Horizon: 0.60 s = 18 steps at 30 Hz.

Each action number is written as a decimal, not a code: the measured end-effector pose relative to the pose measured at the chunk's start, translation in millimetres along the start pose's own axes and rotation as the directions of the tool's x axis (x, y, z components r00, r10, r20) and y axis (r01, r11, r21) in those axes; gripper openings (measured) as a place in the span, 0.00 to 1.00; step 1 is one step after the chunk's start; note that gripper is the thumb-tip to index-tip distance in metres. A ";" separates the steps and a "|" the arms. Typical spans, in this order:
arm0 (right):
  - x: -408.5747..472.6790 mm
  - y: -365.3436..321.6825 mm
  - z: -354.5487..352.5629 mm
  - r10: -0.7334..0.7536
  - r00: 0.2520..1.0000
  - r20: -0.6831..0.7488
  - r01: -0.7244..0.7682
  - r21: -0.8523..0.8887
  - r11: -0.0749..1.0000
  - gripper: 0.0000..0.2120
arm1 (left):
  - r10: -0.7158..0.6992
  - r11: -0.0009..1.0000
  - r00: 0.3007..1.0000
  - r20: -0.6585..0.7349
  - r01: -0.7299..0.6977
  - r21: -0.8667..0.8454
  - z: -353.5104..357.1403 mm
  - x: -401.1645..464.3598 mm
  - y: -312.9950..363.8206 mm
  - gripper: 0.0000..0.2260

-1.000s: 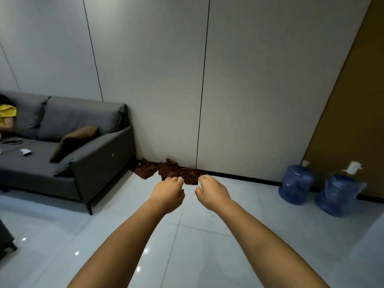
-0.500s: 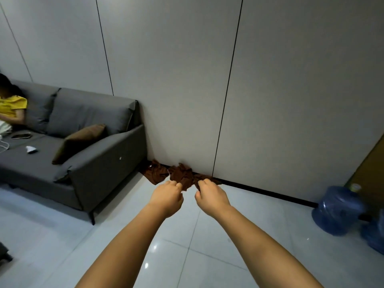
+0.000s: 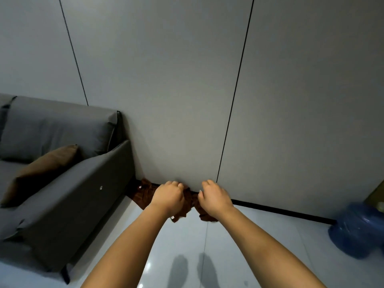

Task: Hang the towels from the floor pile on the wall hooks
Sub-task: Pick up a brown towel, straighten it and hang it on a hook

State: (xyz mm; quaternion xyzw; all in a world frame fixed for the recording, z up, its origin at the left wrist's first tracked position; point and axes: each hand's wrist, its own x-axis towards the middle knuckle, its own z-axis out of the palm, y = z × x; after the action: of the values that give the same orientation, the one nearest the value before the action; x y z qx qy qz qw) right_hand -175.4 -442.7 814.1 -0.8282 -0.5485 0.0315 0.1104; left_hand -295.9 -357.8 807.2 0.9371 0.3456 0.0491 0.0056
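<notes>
**Both hands out over the towel pile**

The brown towel pile (image 3: 145, 196) lies on the floor against the wall base, just right of the sofa (image 3: 68, 183). Left hand (image 3: 168, 197) and right hand (image 3: 215, 197) reach forward, fingers curled; whether they hold cloth cannot be told. Bare floor (image 3: 228, 235) spreads right of the pile toward a water bottle (image 3: 359, 229).

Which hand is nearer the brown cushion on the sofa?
Left. The left hand is on the sofa's side of the towel pile, closer to the brown cushion. The right hand is farther right, toward the blue water jug.
</notes>
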 end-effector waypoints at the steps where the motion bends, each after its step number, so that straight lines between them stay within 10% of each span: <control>1: 16.0 -2.0 1.3 0.002 1.000 -0.008 -0.002 0.007 1.000 0.13 | 0.003 1.000 1.000 0.001 -0.003 0.008 0.8 15.9 -10.4 0.14; 18: 321.8 40.9 72.5 -0.023 0.998 0.056 0.022 0.028 0.999 0.13 | 0.012 0.996 0.992 0.124 -0.023 0.090 71.0 287.4 -106.9 0.13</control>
State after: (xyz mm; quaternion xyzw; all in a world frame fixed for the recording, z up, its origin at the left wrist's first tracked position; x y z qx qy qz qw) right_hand -23.6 -152.6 756.8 -0.8192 -0.5601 0.0609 0.1068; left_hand -141.0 -88.5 757.2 0.9406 0.3383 -0.0247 -0.0162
